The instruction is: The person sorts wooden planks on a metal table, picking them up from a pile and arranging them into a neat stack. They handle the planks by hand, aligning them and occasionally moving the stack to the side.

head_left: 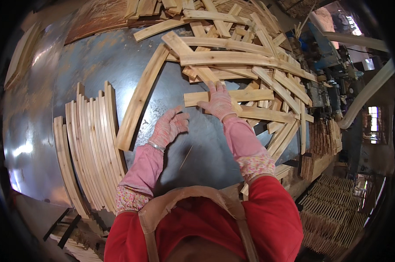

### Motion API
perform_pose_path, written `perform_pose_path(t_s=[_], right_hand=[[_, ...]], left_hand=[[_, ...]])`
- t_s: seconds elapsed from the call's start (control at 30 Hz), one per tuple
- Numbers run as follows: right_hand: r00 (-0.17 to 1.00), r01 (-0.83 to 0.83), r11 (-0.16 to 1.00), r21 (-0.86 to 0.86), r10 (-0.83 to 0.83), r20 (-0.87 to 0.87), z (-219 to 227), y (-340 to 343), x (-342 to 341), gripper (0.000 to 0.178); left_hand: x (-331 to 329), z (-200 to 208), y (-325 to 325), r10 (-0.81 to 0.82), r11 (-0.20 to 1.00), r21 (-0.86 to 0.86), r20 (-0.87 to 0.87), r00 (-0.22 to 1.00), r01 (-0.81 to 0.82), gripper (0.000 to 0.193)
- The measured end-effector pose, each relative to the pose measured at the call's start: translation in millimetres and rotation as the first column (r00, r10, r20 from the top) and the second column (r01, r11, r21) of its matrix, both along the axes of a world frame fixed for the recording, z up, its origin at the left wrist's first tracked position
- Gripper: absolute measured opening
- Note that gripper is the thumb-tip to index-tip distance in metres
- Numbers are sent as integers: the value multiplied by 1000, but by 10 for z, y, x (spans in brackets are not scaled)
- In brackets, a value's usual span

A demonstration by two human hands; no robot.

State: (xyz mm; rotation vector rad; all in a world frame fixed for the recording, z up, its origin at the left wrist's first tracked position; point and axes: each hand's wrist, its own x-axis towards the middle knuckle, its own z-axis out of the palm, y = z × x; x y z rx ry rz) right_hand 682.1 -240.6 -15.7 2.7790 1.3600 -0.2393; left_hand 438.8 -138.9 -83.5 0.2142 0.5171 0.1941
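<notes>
From my remote view, I record the right hand [218, 101] laid across a short plank [248, 95], fingers extended — whether it grips, I cannot tell. That plank lies at the near edge of a loose wooden pile [232, 57]. The left hand [170, 124] is partly open over the metal table [188, 153], fingers loosely curled — I see nothing in it. A row of upright-edged strips [95, 148] lies to its left.

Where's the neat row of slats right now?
In the head view, the row of slats lies at the left on the metal table, left of the left hand, beside a long slanting board.
</notes>
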Motion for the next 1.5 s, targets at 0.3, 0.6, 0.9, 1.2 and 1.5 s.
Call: perform_pose_path(t_s=[0.3, 0.6, 0.9, 1.2, 1.5], right_hand=[[979, 152, 986, -68, -160, -128, 67, 421, 249, 75], [680, 193, 970, 145, -26, -733, -396, 53, -1920, 72], [797, -476, 789, 388, 574, -190, -180, 884, -1758, 29], [986, 25, 997, -78, -38, -164, 563, 1058, 491, 52], [933, 122, 988, 93, -82, -350, 367, 1582, 197, 65]], left_hand=[[-622, 377, 523, 640, -268, 314, -649, 412, 911, 92], [-1493, 297, -475, 358, 341, 738, -675, 645, 582, 65], [-2596, 250, -1097, 687, -284, 320, -590, 425, 904, 80], [-2152, 745, -525, 693, -219, 672, -403, 597, 707, 72], [-759, 25, 463, 78, 887, 435, -476, 876, 157, 55]])
